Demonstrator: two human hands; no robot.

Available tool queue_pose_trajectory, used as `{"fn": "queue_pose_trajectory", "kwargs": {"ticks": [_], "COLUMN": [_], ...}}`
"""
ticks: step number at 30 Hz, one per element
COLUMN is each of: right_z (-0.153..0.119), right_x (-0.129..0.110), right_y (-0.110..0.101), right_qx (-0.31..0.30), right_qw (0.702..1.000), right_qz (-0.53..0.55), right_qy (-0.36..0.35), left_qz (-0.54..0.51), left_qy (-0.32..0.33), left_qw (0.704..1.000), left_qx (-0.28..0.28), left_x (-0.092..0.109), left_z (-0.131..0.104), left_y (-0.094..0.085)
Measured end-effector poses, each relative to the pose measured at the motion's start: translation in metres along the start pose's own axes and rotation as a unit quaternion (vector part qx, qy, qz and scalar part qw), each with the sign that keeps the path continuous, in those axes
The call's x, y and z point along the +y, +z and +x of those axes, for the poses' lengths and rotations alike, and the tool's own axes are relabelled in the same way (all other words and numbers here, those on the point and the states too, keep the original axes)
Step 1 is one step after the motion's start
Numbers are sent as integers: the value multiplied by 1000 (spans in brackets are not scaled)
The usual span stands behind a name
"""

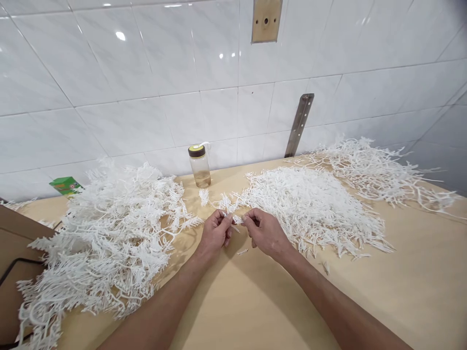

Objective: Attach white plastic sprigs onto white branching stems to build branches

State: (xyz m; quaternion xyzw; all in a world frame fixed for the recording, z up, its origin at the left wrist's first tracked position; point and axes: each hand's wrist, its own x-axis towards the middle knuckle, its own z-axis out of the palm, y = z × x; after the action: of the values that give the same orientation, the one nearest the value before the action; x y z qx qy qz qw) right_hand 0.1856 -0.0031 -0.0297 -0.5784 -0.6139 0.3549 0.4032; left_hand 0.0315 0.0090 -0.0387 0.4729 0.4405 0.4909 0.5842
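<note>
My left hand [218, 230] and my right hand [263, 229] are close together over the table, fingers pinched. Between them is a small white branched plastic piece [238, 219], gripped from both sides; the fingers partly hide it. To the left spreads a tall heap of white branched plastic pieces [120, 238], with fringe-like ends and curved stems. Just beyond my right hand lies a lower pile of short, thin white pieces [310, 204]. A few loose bits, one of them a small white sliver [242, 252], lie near my hands.
A bottle with a dark lid [200, 167] stands near the tiled wall [219, 112]. Bare white stems [375, 170] are heaped at the back right. A metal bracket [299, 125] leans there. At left are a green box [66, 185] and a brown carton [18, 253].
</note>
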Motion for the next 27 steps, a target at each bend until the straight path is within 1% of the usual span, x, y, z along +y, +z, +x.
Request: {"fn": "queue_pose_trajectory", "kwargs": {"ticks": [3, 8, 11, 14, 16, 21, 27], "right_z": [-1, -1, 1, 2, 3, 4, 4], "right_x": [-1, 0, 2, 2, 1, 4, 4], "right_y": [2, 4, 2, -4, -7, -5, 1], "right_qx": [-19, -59, -55, -38, -42, -94, -72], "right_qw": [1000, 997, 998, 997, 996, 993, 996], "right_qz": [-16, -29, -11, 43, 66, 52, 42], "right_qy": [0, 26, 36, 53, 48, 49, 43], "left_qz": [-5, 10, 17, 25, 37, 59, 52], "left_qy": [-7, -5, -4, -1, 5, 24, 18], "left_qw": [1000, 1000, 1000, 1000, 999, 998, 998], "left_qx": [9, 11, -1, -11, -18, -22, -25], "left_x": [0, 4, 5, 4, 2, -3, -1], "left_z": [1, 0, 0, 0, 1, 2, 0], "left_y": [-1, -1, 0, -1, -1, -3, -2]}}
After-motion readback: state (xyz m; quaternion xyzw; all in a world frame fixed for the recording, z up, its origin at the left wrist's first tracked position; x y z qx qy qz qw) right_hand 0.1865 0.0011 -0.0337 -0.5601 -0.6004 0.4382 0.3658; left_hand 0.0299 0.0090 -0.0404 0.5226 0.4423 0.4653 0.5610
